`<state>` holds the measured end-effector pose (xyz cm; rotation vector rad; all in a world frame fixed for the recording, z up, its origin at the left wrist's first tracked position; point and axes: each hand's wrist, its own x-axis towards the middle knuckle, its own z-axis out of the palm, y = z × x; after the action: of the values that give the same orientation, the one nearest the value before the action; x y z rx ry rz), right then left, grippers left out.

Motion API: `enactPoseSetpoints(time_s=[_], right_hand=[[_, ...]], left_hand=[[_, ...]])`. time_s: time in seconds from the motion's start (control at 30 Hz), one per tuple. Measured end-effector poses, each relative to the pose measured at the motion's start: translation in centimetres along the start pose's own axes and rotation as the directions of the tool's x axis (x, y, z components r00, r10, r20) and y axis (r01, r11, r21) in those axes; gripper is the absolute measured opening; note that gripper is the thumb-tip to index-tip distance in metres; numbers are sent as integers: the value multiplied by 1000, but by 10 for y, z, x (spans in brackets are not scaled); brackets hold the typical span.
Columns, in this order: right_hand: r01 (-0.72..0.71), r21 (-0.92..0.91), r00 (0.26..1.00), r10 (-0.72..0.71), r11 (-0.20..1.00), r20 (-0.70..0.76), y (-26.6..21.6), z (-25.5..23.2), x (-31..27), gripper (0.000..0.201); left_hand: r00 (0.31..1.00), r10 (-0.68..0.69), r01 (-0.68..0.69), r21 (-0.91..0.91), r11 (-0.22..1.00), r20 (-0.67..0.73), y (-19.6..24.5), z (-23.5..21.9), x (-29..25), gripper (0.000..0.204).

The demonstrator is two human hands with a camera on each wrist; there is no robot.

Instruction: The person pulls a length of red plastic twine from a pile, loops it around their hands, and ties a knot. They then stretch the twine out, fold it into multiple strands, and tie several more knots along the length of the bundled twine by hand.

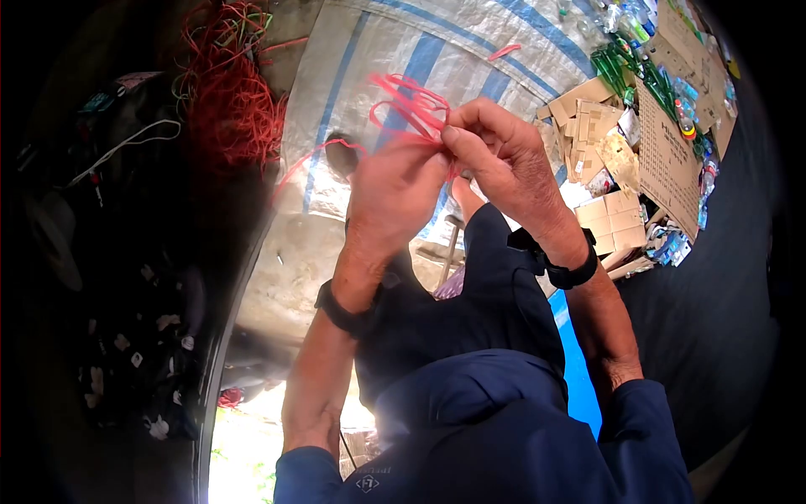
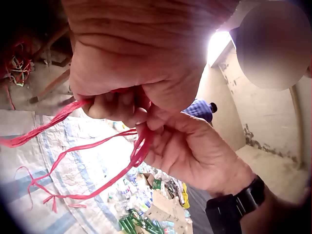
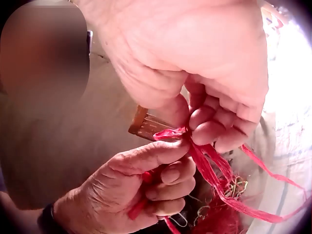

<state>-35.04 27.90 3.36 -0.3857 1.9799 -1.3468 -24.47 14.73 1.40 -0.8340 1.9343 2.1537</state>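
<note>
Both hands meet in front of the person, over a bundle of red plastic twine point(image 1: 411, 105). The left hand point(image 1: 396, 189) has its fingers curled round part of the twine point(image 3: 141, 207), and strands trail out below the fist. Thumb and fingertips of the right hand point(image 1: 508, 164) pinch the twine right beside the left thumb; a small loop shows between them in the right wrist view. Longer red strands point(image 2: 92, 192) hang down from the hands in the left wrist view. Each wrist wears a black strap point(image 1: 571, 265).
A big tangle of red twine point(image 1: 231, 101) lies at the far left. Beneath the hands spreads a white sheet with blue stripes point(image 1: 344, 76), a loose red scrap point(image 1: 504, 52) on it. Flattened cardboard point(image 1: 672, 160) and green bottles point(image 1: 617, 67) are heaped at the right.
</note>
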Motion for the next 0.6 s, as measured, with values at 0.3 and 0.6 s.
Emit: enactPoseSetpoints(time_s=[0.3, 0.6], right_hand=[[-307, 574, 952, 243, 759, 188, 2, 1, 0, 17], [-398, 652, 916, 315, 645, 248, 6, -1, 2, 19]], left_hand=[[996, -63, 70, -129, 989, 58, 3, -8, -4, 18], [972, -226, 233, -275, 933, 60, 9, -12, -2, 25]])
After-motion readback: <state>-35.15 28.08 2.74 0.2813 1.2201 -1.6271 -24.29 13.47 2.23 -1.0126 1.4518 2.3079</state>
